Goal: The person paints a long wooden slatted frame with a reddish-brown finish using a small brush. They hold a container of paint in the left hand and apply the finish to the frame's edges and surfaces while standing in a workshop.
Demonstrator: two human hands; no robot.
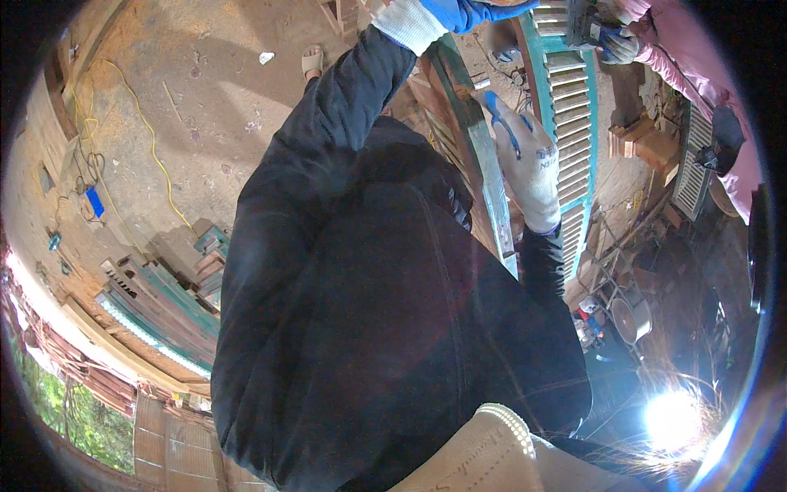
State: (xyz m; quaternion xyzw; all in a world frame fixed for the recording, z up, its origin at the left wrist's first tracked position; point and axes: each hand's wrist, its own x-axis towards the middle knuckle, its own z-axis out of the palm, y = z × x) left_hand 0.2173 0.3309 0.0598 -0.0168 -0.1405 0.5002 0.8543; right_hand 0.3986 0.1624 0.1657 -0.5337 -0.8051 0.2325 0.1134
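My left hand (447,18), in a white and blue work glove, reaches to the top edge of the picture. Its fingers are partly cut off there, beside a sliver of something brownish. My right hand (525,164), gloved in grey-white with blue finger coating, is over the right side of a worn green-painted wooden beam (467,107). Its fingers are bent together near a small pale metallic piece (482,84); what they grip is hard to make out. Just right of this hand lies a long green louvred shutter (571,107) with pale slats.
A person in pink (660,61) works at the shutter's far end with a dark tool (584,25). Intense sparking light (674,420) glares at lower right. Painted boards (160,307) are stacked at left, near a yellow cord (156,156). A sandalled foot (312,61) stands beyond my left arm.
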